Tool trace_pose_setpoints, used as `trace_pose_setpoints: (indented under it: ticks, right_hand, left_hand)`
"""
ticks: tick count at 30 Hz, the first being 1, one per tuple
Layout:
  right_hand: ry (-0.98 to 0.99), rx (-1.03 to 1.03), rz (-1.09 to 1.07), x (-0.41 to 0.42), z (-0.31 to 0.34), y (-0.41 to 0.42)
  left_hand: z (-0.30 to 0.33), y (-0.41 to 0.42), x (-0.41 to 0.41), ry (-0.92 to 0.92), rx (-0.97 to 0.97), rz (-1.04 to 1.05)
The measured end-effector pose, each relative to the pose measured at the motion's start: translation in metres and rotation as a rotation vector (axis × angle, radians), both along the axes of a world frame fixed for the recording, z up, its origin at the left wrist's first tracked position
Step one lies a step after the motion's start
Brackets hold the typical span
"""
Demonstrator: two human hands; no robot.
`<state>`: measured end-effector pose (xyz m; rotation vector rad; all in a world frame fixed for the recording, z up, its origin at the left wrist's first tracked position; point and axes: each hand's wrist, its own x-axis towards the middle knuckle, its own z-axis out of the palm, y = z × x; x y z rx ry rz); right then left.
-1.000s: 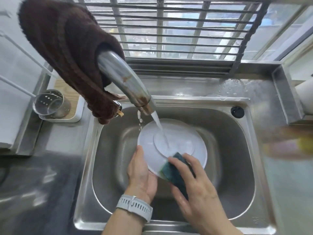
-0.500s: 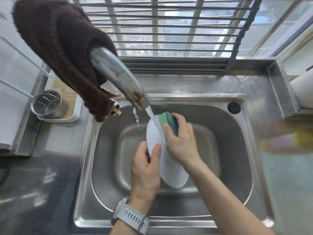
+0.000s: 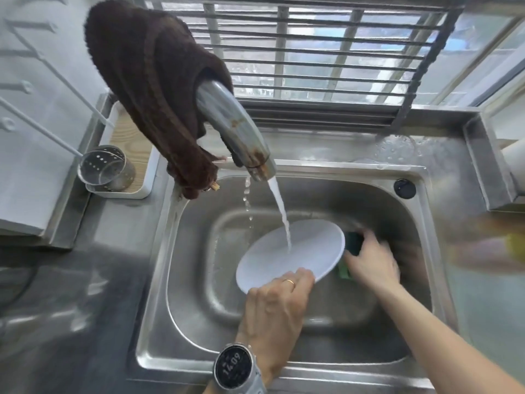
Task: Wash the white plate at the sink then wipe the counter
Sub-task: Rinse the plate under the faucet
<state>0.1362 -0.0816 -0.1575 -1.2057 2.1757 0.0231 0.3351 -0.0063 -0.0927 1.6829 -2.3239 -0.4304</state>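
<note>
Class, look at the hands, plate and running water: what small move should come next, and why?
Probably bring the sponge in the right hand back onto the white plate. The left hand holds the plate under the tap's stream, while the sponge sits off its right edge.

Plates: one, white plate (image 3: 287, 253), in the sink under the water.
Sponges: one, green sponge (image 3: 352, 253), at the plate's right edge.
Hands: two, left hand (image 3: 277, 304) and right hand (image 3: 372, 264).
Sinks: one, steel sink (image 3: 181, 280).
Taps: one, faucet (image 3: 235, 132), running.
Cloths: one, brown cloth (image 3: 150, 81), draped over the faucet.
Utensil holders: one, perforated metal cup (image 3: 106, 169), standing in one white tray (image 3: 147, 177).
Watches: one, wristwatch (image 3: 233, 370), on the left wrist.
Rings: one, ring (image 3: 289, 282), on the left hand.
Sink-deck caps: one, black cap (image 3: 404, 189).
</note>
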Motion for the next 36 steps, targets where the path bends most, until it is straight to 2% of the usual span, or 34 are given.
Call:
trace_pose_setpoints:
  ticks: [2,4,6,8,9,11,13,15,16,19,21,24,26,27,30,32,33,36]
  right_hand:
    - [0.018,-0.048,-0.008,0.002,-0.006,-0.014]
    - [-0.031,-0.19,-0.073,0.008,-0.004,-0.018]
    - [-0.322,-0.24,-0.249,0.017,0.006,-0.015]
    - [-0.733,-0.09,-0.455,0.028,0.015,-0.008]
    - [-0.847,-0.053,-0.482,0.033,0.018,-0.003]
    - [-0.858,-0.122,-0.405,0.038,0.022,0.004]
    - [-0.8,-0.285,-0.326,0.039,0.028,0.009]
    - [-0.768,-0.421,-0.244,0.038,0.037,0.012]
    - [-0.778,-0.458,-0.207,0.037,0.041,0.015]
    - [-0.906,-0.461,-0.165,0.033,0.046,0.024]
    - [-0.96,-0.449,-0.22,0.029,0.045,0.027]
    - [-1.009,-0.385,-0.506,0.02,0.038,0.021]
    - [-0.927,-0.277,-0.547,0.016,0.028,0.015]
    - [-0.807,-0.22,-0.452,0.017,0.025,0.013]
    - [-0.264,-0.126,0.049,0.031,0.019,0.023]
    - [-0.008,-0.2,0.408,0.054,0.02,0.041]
    - [0.001,-0.236,0.573,0.068,0.021,0.048]
    - [-0.212,-0.303,0.883,0.099,0.02,0.038]
  left_hand:
    - [-0.005,0.002,0.005,-0.011,-0.072,-0.066]
    - [-0.012,0.004,0.012,-0.022,-0.113,-0.107]
    - [-0.018,0.006,0.016,-0.038,-0.142,-0.138]
    - [-0.021,0.005,0.02,-0.034,-0.154,-0.177]
    - [-0.021,0.004,0.022,-0.025,-0.146,-0.194]
    - [-0.021,0.003,0.025,0.036,-0.054,-0.194]
    - [-0.022,0.003,0.03,0.125,0.105,-0.06]
    - [-0.024,0.0,0.037,0.21,0.315,0.227]
    - [-0.027,-0.003,0.039,0.259,0.361,0.363]
    - [-0.034,-0.022,0.035,0.498,0.299,0.664]
    - [-0.036,-0.035,0.029,0.714,0.33,0.796]
    - [-0.042,-0.045,0.029,1.031,0.468,0.937]
    - [-0.043,-0.046,0.03,1.126,0.573,0.936]
    - [-0.043,-0.046,0.03,1.104,0.574,0.941]
    - [-0.041,-0.043,0.032,0.98,0.469,0.984]
    - [-0.037,-0.043,0.031,0.944,0.426,1.018]
    - [-0.035,-0.044,0.029,0.943,0.416,1.024]
    - [-0.03,-0.046,0.019,1.006,0.417,0.999]
